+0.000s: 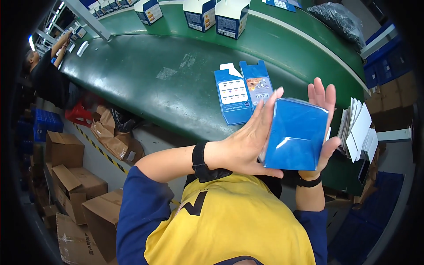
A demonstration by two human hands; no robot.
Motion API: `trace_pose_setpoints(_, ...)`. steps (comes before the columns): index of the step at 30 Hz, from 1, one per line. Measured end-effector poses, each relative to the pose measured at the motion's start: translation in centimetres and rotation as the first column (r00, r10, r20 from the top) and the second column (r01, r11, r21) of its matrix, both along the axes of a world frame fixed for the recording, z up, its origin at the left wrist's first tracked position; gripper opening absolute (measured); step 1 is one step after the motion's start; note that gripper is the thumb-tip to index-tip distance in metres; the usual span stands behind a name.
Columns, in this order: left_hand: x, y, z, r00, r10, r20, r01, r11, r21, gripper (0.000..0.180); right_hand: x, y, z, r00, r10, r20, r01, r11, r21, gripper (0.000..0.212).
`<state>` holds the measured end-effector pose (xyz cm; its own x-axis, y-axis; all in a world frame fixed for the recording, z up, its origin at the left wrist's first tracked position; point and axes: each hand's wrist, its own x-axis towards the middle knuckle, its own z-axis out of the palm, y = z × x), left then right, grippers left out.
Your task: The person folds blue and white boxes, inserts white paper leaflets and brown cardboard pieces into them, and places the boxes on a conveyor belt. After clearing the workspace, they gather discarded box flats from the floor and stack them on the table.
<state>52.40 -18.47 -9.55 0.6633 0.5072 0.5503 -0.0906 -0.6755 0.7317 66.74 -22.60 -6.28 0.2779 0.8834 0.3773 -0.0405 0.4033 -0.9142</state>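
Note:
A blue box (297, 128) is held up in front of me, one smooth blue face toward my head. My left hand (251, 143) presses flat along its left side, fingers straight, thumb under the lower left corner. Against the opposite side lies my right hand (326, 115), its fingers stretched upward behind the box and its thumb at the lower right edge. The box hides part of the right palm. Just beyond my left fingertips, a flattened blue printed carton (234, 95) with a white flap rests on the green table (145, 66).
Open blue-and-white boxes (232, 20) stand along the far strip. White sheets (355, 128) are stacked at the right edge, with a grey plastic bag (338, 20) farther back. Brown cartons (70, 190) fill the floor at left. Another person (48, 77) works at the far left.

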Motion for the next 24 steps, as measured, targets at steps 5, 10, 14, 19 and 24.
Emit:
trace_pose_setpoints(5,-2.3,2.9,1.5,0.986,-0.067,0.15,0.113,0.938,-0.329,0.107,1.5,0.7,0.8,0.918,0.237,-0.319,-0.297,0.942,-0.156,0.105)
trace_pose_setpoints(10,-4.0,7.0,2.9,0.997,0.073,0.038,-0.076,0.628,0.775,0.085,4.0,2.6,2.5,0.791,0.495,-0.36,-0.608,0.703,-0.37,0.093)
trace_pose_setpoints(14,-6.0,10.2,1.9,0.91,0.412,0.032,-0.32,0.653,0.687,0.072,4.3,9.4,2.0,0.735,0.579,-0.353,-0.678,0.613,-0.405,0.095)
trace_pose_setpoints(19,-8.0,9.3,-3.7,0.737,0.457,-0.498,-0.414,0.888,0.203,0.082,6.0,23.2,-3.1,0.945,0.153,0.289,-0.104,0.979,-0.176,0.112)
trace_pose_setpoints(24,-5.5,6.6,-3.2,0.615,0.306,-0.727,-0.218,0.952,0.215,0.073,8.1,28.5,-10.4,0.892,0.031,0.452,0.069,0.977,-0.203,0.122)
